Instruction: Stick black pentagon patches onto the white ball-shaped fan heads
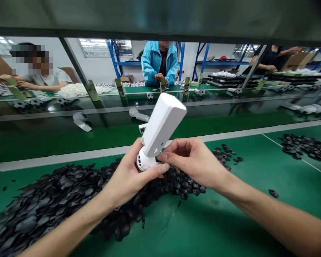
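Note:
A white plastic device [164,123] with a long rounded-box body and a round slotted ball end is held up, tilted, above the bench. My left hand [133,166] wraps round the ball end. My right hand [192,159] pinches a small black piece [158,159] against the ball, its thumb and forefinger pressed together; the fingers cover most of that piece. Beneath both hands spreads a big heap of small black plastic pieces [59,200] on the green bench top [203,228].
Beyond the bench edge, a conveyor [109,132] carries white devices, among them one at left [82,121]. More black pieces [307,148] lie at right. Across the belt, a person in a blue jacket [160,64] and others work. A shelf [160,21] hangs overhead.

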Available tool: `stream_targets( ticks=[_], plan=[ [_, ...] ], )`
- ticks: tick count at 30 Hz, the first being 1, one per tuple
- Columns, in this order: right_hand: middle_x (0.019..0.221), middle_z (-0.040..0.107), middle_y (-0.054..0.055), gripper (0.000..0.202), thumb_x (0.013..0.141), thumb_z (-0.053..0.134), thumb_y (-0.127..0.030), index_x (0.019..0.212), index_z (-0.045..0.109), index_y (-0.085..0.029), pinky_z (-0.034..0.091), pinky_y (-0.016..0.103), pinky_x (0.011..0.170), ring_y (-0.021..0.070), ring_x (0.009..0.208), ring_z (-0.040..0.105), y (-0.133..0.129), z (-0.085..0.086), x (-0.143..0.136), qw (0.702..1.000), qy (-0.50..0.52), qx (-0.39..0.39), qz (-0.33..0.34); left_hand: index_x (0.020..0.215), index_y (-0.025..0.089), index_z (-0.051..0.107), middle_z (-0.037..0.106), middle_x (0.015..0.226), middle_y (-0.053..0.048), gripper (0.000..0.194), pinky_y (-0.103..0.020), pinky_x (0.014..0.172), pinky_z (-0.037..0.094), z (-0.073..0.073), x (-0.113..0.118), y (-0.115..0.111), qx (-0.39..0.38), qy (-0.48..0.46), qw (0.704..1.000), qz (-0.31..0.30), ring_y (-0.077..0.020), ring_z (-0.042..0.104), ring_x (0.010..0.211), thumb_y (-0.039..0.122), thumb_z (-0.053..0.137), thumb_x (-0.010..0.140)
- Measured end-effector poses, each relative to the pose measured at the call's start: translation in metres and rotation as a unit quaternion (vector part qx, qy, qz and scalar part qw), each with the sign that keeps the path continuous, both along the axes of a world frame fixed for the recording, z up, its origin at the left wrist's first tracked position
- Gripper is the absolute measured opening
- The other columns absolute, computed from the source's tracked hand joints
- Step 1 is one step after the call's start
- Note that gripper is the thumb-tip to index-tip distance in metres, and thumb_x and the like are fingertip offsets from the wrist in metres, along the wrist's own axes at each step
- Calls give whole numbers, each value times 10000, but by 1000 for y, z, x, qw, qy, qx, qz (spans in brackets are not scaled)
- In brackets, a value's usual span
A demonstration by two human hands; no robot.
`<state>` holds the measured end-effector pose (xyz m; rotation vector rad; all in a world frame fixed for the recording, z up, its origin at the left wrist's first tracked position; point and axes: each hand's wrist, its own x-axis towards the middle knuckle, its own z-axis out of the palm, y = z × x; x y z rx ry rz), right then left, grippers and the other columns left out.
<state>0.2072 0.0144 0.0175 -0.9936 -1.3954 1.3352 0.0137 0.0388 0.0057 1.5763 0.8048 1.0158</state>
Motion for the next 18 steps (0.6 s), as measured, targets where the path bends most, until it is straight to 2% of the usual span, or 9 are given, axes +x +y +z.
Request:
stream_targets(
  ticks=[2, 4, 5, 7, 10, 12, 13, 15, 18],
  plan=[
    [792, 750, 20, 184, 837, 843, -289, 776, 717, -170, 566, 259, 684, 155, 717, 695, 0, -1, -1, 1000, 5, 18, 9, 1115, 268, 712, 734, 904, -10, 450, -260, 537, 618, -3, 4, -2, -22, -23, 999, 30, -174, 685, 647, 366, 949, 745],
    [823, 757, 31, 142, 913, 769, -286, 848, 737, -163, 595, 271, 727, 166, 765, 723, 1, 0, 1, 998, -4, 25, 52, 1024, 244, 715, 703, 805, 2, 408, -259, 483, 603, -7, 6, -2, -35, -47, 997, 58, -171, 659, 594, 351, 964, 719],
    [872, 767, 46, 146, 954, 732, -295, 907, 751, -158, 605, 279, 752, 174, 813, 735, 2, 1, 3, 997, -16, 24, 76, 1000, 235, 718, 695, 800, -2, 388, -262, 465, 601, -8, 7, -2, -34, -57, 995, 69, -177, 656, 601, 355, 962, 722],
    [1052, 772, 79, 189, 997, 715, -336, 1052, 753, -159, 608, 291, 818, 190, 952, 735, 5, 1, 6, 995, -38, 27, 84, 988, 223, 732, 698, 870, -27, 349, -273, 436, 602, -12, 7, -1, -20, -77, 993, 83, -186, 651, 641, 382, 937, 754],
    [1301, 694, 103, 451, 928, 831, -406, 1292, 659, -202, 599, 307, 885, 201, 1069, 690, 10, -4, 4, 995, -6, 17, 100, 1012, 212, 745, 698, 954, -49, 353, -288, 419, 596, -17, 5, -1, -3, -99, 993, 69, -178, 628, 631, 366, 927, 751],
    [1298, 671, 102, 685, 826, 926, -428, 1382, 586, -219, 596, 295, 841, 189, 1004, 671, 12, -10, -3, 984, 55, -10, 169, 1004, 205, 745, 701, 947, -52, 348, -294, 445, 599, -21, 4, -2, -8, -99, 994, 46, -169, 619, 610, 344, 924, 740],
    [1259, 673, 96, 742, 785, 955, -438, 1383, 578, -214, 591, 282, 797, 181, 955, 657, 11, -12, -8, 976, 85, -20, 198, 996, 203, 742, 705, 934, -53, 343, -293, 459, 598, -24, 4, -3, -13, -98, 994, 38, -168, 617, 607, 340, 920, 737],
    [1189, 674, 79, 744, 736, 985, -460, 1316, 601, -198, 570, 254, 733, 166, 902, 628, 10, -15, -15, 971, 124, -22, 205, 968, 200, 734, 712, 914, -55, 332, -289, 478, 594, -26, 4, -7, -25, -101, 994, 33, -172, 616, 618, 346, 915, 731],
    [1187, 685, 83, 654, 761, 969, -459, 1243, 629, -176, 570, 245, 717, 152, 859, 625, 9, -12, -18, 974, 129, -14, 188, 955, 199, 723, 721, 899, -50, 348, -295, 487, 596, -23, 6, -9, -33, -102, 994, 31, -173, 617, 611, 365, 917, 718]
  ],
)
